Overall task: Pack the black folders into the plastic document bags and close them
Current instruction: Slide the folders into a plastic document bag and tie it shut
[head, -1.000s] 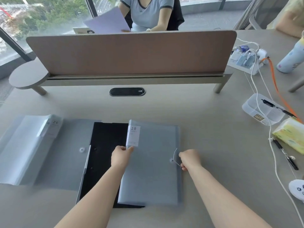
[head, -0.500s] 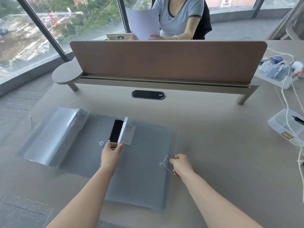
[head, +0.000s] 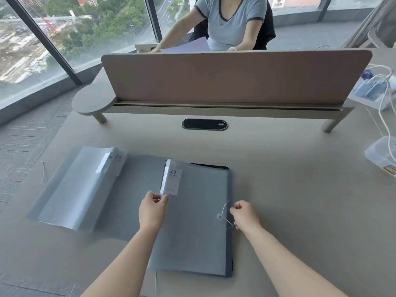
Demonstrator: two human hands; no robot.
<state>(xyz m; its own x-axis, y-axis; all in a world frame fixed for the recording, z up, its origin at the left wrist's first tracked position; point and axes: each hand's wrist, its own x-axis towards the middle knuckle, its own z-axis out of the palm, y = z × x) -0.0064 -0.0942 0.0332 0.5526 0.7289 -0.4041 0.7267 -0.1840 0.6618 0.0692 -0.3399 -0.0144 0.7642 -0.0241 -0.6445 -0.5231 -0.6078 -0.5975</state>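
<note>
A grey translucent plastic document bag [head: 192,228] lies in front of me with a black folder [head: 211,166] inside; only the folder's dark top edge shows. My left hand [head: 152,209] pinches the bag's left edge just below the white "20" label [head: 172,177]. My right hand [head: 244,214] holds the thin white closure string [head: 225,211] beside the round button [head: 219,216]. A second document bag [head: 77,189], with its own "20" label, lies to the left, partly under the first.
A brown desk divider [head: 235,78] on a low shelf crosses the table behind the bags, with a cable grommet [head: 204,124] below it. A person sits beyond it with paper. A clear plastic box [head: 381,155], cables and a power strip [head: 372,93] lie at the right.
The bag now covers the black folder almost fully, where a wide black area showed a second ago. The view has swung left. My right hand has drawn the string up beside the button.
</note>
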